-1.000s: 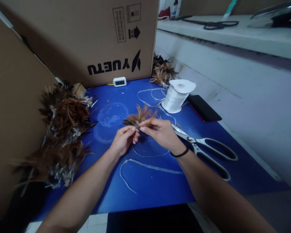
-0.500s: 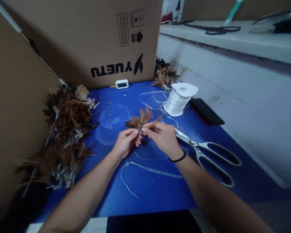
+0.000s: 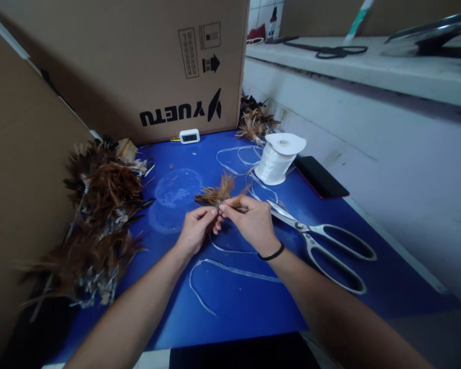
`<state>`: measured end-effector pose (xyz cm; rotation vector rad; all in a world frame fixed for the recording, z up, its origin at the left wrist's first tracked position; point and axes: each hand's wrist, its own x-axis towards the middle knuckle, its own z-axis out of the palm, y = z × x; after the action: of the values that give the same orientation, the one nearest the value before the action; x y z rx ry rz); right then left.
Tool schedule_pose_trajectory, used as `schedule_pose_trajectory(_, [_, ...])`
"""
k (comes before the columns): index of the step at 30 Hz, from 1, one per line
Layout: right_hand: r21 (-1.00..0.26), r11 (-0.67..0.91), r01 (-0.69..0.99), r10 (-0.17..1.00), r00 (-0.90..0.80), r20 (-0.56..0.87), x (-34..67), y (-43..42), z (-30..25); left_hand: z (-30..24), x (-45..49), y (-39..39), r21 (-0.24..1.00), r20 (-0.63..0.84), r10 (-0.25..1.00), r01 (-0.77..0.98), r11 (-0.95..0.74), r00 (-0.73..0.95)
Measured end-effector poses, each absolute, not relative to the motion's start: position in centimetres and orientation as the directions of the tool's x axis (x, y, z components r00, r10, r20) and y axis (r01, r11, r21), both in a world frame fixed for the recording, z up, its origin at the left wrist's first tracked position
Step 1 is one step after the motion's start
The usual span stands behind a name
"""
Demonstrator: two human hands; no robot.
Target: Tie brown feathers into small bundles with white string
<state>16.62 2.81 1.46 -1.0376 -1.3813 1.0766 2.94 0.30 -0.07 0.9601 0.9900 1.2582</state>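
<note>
Left hand [image 3: 195, 229] and right hand [image 3: 255, 223] pinch a brown feather bundle [image 3: 214, 196] in their fingers [image 3: 230, 211] over the flat blue surface [image 3: 249, 310], a big brown cardboard box [image 3: 138, 56] behind, a whitish wall [image 3: 392, 133] alongside

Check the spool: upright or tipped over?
Upright: the spool stands on one end on the blue table, its other, holed end facing up.

Blue worktop [image 3: 249, 307], bearing a standing white spool [image 3: 276, 166], dark phone [image 3: 321, 178] beside it, metal scissors [image 3: 300, 226], loose ribbon [image 3: 249, 274], brown feather bundles [image 3: 111, 184].
</note>
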Motion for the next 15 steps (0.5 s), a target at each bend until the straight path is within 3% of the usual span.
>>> schedule_pose_trajectory(10, [-0.956, 0.279, 0.091, 0.956, -0.117, 0.268, 16.65, 2.74, 1.64, -0.31, 2.92, 0.42, 0.945, -0.018, 0.999, -0.324, 0.03, 0.04])
schedule_pose_trajectory(15, [-0.99, 0.138, 0.036, 0.966, -0.227, 0.127, 16.58, 2.92, 1.85, 0.13, 2.59, 0.29, 0.932, -0.037, 0.998, -0.359, 0.052, 0.047])
